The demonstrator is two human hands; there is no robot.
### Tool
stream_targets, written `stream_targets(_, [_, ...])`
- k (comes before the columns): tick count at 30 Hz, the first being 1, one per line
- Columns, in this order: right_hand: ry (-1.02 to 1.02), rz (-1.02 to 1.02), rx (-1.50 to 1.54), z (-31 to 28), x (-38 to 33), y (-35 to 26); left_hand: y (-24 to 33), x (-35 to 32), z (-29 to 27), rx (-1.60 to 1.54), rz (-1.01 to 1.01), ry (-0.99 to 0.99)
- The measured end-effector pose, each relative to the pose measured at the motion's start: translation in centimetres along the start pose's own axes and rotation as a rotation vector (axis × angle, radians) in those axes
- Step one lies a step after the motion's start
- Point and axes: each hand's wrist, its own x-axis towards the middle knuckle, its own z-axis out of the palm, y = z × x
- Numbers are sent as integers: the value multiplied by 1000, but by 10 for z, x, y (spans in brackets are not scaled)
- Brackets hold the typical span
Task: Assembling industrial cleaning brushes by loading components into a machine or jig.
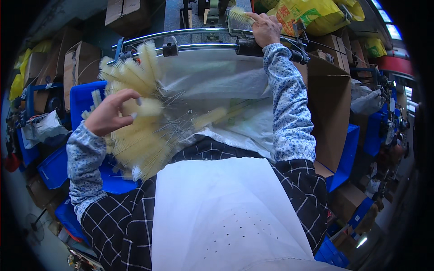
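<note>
A fan-shaped heap of cream-bristled wire brushes (135, 144) lies at the left, their twisted wire stems pointing inward. Above the heap is my left hand (108, 114), thumb and forefinger curved apart with nothing seen between them. Far forward, my right hand (266, 30) pinches a short cream-bristled brush (240, 15) beside the machine; its stem is hidden by the fingers. A single loose brush (210, 117) lies on the pale plastic sheet (217, 74) across my lap.
Metal rails (199, 47) with dark clamps cross in front of me, joined to a bench machine (212, 16). A blue bin (83, 97) is at the left, and an opened cardboard box (329, 106) stands at the right. Yellow bags (312, 16) sit at the far right.
</note>
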Motion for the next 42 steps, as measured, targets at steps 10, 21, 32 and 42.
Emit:
stream_targets(10, [34,-47,-49,-5,0,-6,20,-38,-28,-331,0,168])
stream_targets(21, [42,-30,6,1,0,-3,21,-35,-17,-244,73,247])
stream_targets(32, [-64,7,34,1,4,-3,13,-35,-14,-226,119,190])
stream_targets(42, [-67,-154,-95,36,29,19,26,-29,-16,-167,178,204])
